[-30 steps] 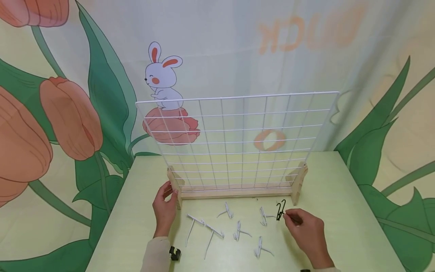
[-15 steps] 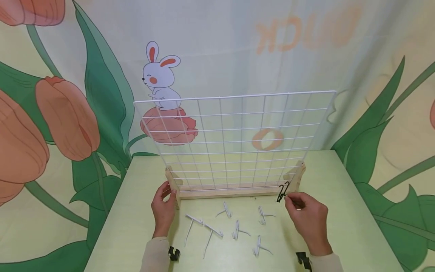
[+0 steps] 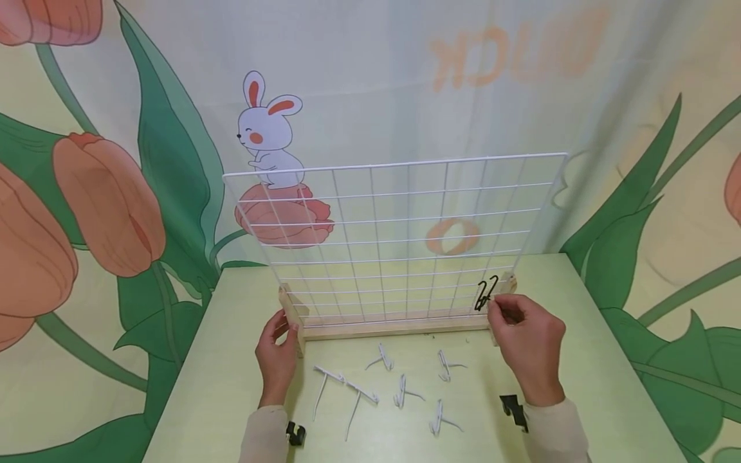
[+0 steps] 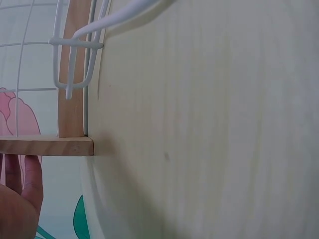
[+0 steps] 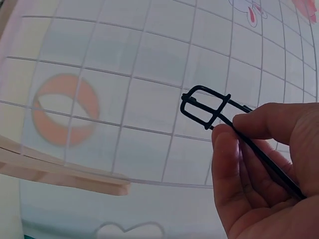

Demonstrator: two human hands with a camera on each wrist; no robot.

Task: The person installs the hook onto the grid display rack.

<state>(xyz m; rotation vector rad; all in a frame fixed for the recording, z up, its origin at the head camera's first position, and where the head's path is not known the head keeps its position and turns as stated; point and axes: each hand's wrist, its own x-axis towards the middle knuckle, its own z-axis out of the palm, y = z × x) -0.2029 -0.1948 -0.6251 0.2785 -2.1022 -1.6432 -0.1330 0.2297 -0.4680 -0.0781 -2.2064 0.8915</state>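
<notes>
My right hand [image 3: 529,344] pinches a black wire display hook [image 3: 485,294] between thumb and fingers. In the head view it is in front of the lower right of a white wire grid panel [image 3: 370,224]. The right wrist view shows the hook's looped end [image 5: 205,107] projecting beyond my fingertips, its long prong running back across the palm. My left hand [image 3: 276,360] rests against the outer side of the grid's left wooden foot [image 3: 294,312]. In the left wrist view several fingers [image 4: 31,179] touch that foot's face; the thumb is out of sight there.
Several white wire hooks lie on the table [image 3: 202,360] before the stand, including one at the left [image 3: 329,375] and one at the front [image 3: 440,419]. A wooden bar [image 3: 399,326] joins the stand's feet. Behind hangs a printed curtain [image 3: 370,77].
My right hand has lifted the black hook up from low over the table toward the lower right of the grid. The left hand stays at the wooden foot. The head view has shifted slightly.
</notes>
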